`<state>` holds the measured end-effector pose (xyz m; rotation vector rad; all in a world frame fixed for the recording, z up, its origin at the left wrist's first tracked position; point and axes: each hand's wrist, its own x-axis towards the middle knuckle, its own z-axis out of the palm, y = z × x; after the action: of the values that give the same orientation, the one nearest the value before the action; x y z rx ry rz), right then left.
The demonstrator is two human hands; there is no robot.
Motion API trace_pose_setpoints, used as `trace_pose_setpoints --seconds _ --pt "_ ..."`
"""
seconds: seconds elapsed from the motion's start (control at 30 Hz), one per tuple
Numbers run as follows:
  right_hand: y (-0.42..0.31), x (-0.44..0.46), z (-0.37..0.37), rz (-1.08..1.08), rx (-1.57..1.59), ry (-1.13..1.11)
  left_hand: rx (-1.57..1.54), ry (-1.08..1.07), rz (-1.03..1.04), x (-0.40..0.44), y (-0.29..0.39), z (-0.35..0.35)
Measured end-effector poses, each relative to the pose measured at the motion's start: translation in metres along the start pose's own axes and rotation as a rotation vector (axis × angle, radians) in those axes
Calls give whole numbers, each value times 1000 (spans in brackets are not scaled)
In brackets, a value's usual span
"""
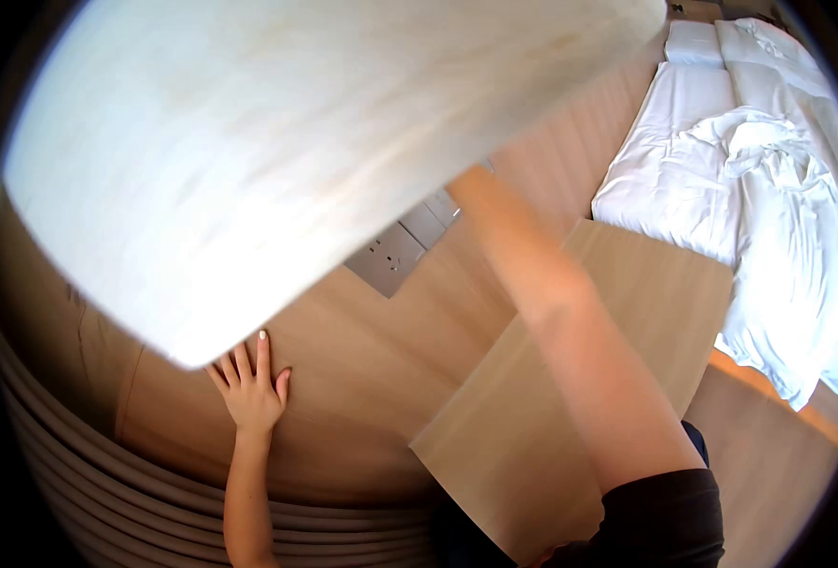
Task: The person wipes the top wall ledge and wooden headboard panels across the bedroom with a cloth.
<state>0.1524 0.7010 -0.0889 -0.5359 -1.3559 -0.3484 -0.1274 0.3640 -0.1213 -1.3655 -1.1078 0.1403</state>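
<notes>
A large white slab-like thing (277,161) with a rounded corner fills the upper left of the view; it is blurred, and I cannot make out its kind. My left hand (251,396) lies on the wood-coloured panel (371,379) with its fingers spread, fingertips at the slab's lower edge. From the lower right my right forearm (580,350) reaches up to the slab. My right hand is hidden behind it, so its grip does not show. Metal socket and switch plates (388,258) on the panel show just below the slab, left of my right wrist.
A light wooden tabletop (523,426) stands beneath my right arm. Beyond it, at the upper right, is a bed with rumpled white bedding (703,151). Folded brown curtain (154,483) runs along the lower left. Brown floor (769,464) shows at the lower right.
</notes>
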Motion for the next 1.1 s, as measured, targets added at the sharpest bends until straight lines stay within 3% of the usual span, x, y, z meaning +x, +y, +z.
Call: trace_pose_setpoints --seconds 0.17,0.33,0.47,0.63,0.7,0.77,0.83,0.97,1.1 --pt "63 6 1 269 -79 122 9 16 21 -6 0 11" --pt "51 6 9 386 -36 189 -1 0 -11 -4 0 6" --pt "-7 -13 24 280 -60 74 -22 -7 -45 -3 1 5" --pt "-159 -42 25 193 185 -119 -164 28 -60 -8 -7 9" --pt "-213 -54 24 111 120 -128 -360 285 -48 -18 -13 23" --pt "-261 -71 24 31 48 -57 -403 378 -40 -25 -17 30" --pt "-301 -111 30 -77 49 -211 -470 411 -66 -26 -21 33" --pt "-324 -213 26 -245 144 -409 -595 386 -253 -39 -15 16" --pt "-283 -262 6 -472 150 -465 -513 177 -168 -70 -10 10"
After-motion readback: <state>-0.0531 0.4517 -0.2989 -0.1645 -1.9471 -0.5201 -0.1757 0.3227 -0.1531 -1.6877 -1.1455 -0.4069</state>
